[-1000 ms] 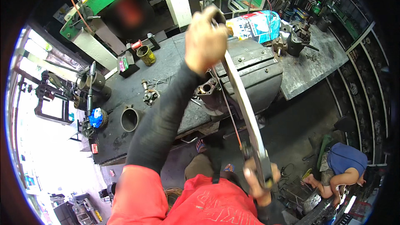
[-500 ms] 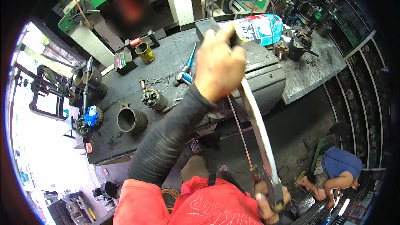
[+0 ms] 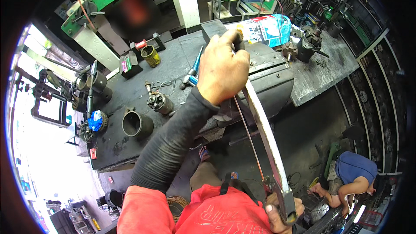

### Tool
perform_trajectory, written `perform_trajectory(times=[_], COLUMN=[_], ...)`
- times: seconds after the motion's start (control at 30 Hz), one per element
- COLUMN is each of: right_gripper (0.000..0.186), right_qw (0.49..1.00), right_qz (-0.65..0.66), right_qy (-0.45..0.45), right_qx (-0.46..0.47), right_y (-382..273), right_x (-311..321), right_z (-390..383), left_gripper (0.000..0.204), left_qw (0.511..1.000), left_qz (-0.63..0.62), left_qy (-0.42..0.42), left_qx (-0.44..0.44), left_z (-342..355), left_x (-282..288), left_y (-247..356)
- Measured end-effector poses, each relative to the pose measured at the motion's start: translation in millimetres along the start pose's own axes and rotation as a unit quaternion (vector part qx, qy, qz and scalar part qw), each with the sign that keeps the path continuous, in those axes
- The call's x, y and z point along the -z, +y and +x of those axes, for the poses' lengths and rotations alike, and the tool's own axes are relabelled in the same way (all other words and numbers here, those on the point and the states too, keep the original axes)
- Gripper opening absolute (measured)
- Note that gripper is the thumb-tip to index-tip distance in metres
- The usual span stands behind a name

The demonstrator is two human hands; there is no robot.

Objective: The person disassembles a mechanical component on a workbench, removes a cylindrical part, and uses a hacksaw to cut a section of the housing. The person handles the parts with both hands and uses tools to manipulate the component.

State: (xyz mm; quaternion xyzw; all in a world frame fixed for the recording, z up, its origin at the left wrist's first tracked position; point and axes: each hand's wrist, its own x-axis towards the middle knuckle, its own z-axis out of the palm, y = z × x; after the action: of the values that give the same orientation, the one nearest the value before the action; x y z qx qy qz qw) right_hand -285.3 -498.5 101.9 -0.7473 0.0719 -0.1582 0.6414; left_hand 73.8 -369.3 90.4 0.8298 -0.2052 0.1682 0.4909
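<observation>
A hacksaw [image 3: 268,136] with a pale metal frame and a thin blade runs from the bench vise [image 3: 271,76] back toward my body. My left hand [image 3: 224,67], in a black arm sleeve, is closed round the saw's far end above the vise. Low in front of my red shirt, my right hand [image 3: 277,216] grips the saw's handle. Whatever the jaws hold is hidden behind my left hand. A blue-handled hammer [image 3: 190,79] lies on the bench just left of that hand.
On the dark workbench [image 3: 117,145] stand a metal cylinder [image 3: 137,123], a round machine part [image 3: 159,103] and a yellow can [image 3: 150,55]. A blue-and-white bag [image 3: 273,30] lies behind the vise. At lower right another person [image 3: 355,169] in blue crouches on the floor.
The hacksaw and both hands have shifted slightly, the left hand a little to the left and the handle a bit lower, toward my body. Both hands keep their grip.
</observation>
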Motion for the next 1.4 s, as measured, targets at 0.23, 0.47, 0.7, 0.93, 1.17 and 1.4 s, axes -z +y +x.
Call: perform_trajectory(times=[0.23, 0.47, 0.7, 0.93, 1.17, 1.4], right_gripper=[0.022, 0.02, 0.022, 0.017, 0.022, 0.021], right_qw=[0.999, 0.998, 0.999, 0.995, 0.998, 0.992], right_qz=[-0.026, -0.052, 0.005, -0.037, 0.007, -0.094], right_qy=[-0.017, -0.002, 0.013, 0.01, 0.013, 0.02], right_qx=[0.035, 0.026, -0.035, 0.094, -0.056, 0.081], right_y=[42, 24, 58, 28, 26, 21], right_x=[-40, 6, -36, -2, -26, -7], right_z=[83, -3, 67, 10, 43, 27], left_gripper=[0.024, 0.018, 0.012, 0.026, 0.027, 0.03], left_qw=[0.994, 1.0, 0.982, 0.999, 0.998, 1.0], left_qz=[0.023, 0.018, 0.063, -0.008, -0.001, 0.012], left_qy=[0.039, -0.019, 0.067, -0.045, 0.025, -0.007], left_qx=[-0.095, 0.011, -0.168, 0.03, -0.049, 0.016], left_z=[100, 6, 89, 13, 59, 28], left_x=[37, 6, 23, 14, 13, 17], left_y=[-10, 4, -14, 13, 10, 15])
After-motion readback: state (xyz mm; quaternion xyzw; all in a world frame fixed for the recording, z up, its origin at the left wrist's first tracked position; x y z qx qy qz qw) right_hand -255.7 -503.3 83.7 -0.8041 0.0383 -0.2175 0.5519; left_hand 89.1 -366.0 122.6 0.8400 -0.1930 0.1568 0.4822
